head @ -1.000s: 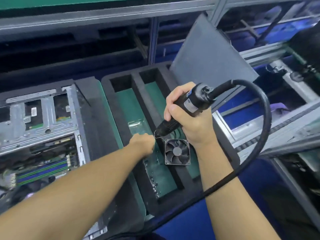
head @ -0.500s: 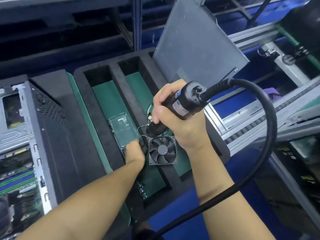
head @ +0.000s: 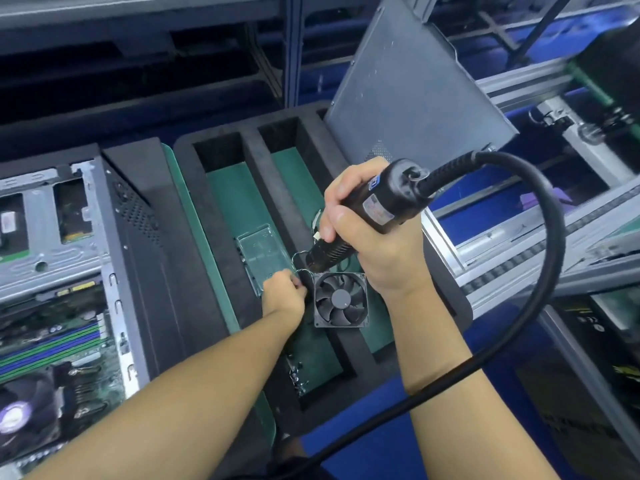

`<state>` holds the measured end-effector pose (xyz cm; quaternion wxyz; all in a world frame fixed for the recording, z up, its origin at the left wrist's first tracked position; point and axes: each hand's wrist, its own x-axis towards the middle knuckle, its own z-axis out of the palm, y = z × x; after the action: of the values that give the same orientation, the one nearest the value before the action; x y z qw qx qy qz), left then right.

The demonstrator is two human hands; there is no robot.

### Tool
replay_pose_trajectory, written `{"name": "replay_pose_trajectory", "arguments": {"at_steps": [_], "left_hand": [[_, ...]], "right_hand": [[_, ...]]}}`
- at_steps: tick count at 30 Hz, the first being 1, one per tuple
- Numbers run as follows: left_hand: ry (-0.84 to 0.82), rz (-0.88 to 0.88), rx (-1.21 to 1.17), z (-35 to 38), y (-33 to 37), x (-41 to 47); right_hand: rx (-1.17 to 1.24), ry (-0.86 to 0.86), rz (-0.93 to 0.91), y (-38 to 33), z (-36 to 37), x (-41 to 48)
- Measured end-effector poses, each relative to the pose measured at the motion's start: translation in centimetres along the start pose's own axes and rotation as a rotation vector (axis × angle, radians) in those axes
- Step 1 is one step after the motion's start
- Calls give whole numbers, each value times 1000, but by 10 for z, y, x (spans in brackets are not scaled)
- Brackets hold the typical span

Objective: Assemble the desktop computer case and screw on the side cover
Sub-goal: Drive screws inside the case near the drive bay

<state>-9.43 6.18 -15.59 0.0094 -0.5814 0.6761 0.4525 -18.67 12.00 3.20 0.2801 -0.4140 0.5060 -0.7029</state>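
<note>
Over the tray [head: 266,188], right hand [head: 374,251] grips driver [head: 384,202], tip just above left hand [head: 284,292], whose fingers are curled, contents unclear; case [head: 131,258] lies left.

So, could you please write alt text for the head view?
The right hand grips a corded electric screwdriver near a black fan in a foam tray; the left hand is in the tray beside it. An open computer case lies at left.

case [head: 52,244] cropped left, side cover [head: 408,98] cropped top
</note>
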Motion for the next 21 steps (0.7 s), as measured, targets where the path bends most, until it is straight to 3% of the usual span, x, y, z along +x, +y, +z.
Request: {"name": "replay_pose_trajectory", "arguments": {"at_steps": [3,8,12,16,21], "left_hand": [[-7,-85,-274,-24,17,-13],[-60,-36,-462,-85,44,-41],[-109,96,-619,-157,45,-55],[-38,340,-619,-229,17,-63],[0,476,-732,-288,-33,-80]], "right_hand": [[10,18,-13,-10,11,3],[54,-16,-76,-35,46,19],[86,-71,-155,-57,87,36],[105,-108,-252,-78,130,51],[216,-178,-264,-89,187,52]]}}
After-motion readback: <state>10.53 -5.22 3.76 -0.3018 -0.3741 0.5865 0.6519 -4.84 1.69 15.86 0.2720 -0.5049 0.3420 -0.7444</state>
